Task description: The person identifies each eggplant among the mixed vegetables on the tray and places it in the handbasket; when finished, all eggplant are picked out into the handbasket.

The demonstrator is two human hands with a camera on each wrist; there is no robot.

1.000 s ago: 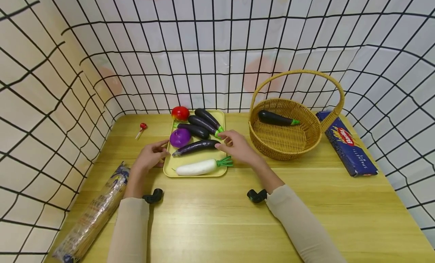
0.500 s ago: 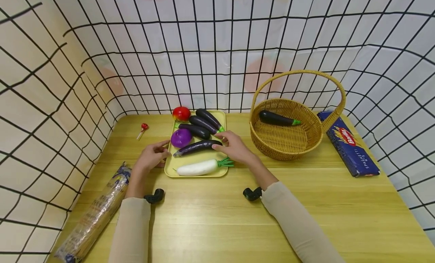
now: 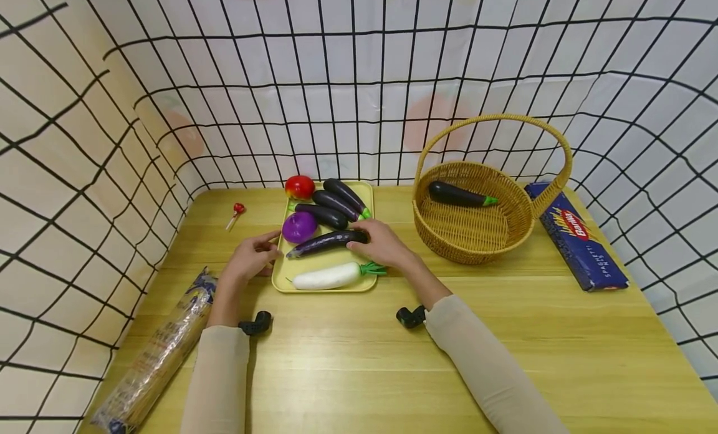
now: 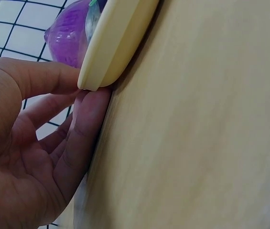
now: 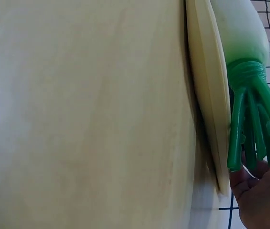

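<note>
A yellow tray holds a long purple eggplant, a white radish with green leaves, a purple onion, a red tomato and three dark eggplants. My right hand lies over the long eggplant's right end, fingers curled round it. My left hand holds the tray's left edge. In the left wrist view its thumb sits against the tray rim with the fingers under it. The right wrist view shows the radish and the tray rim.
A wicker basket with a tall handle stands right of the tray, one dark eggplant inside. A blue spaghetti box lies at the far right, a clear spaghetti bag at the front left, a small red pick behind.
My right hand has slid left along the tray's edge onto the long eggplant's end. The left hand has stayed at the tray's edge.
</note>
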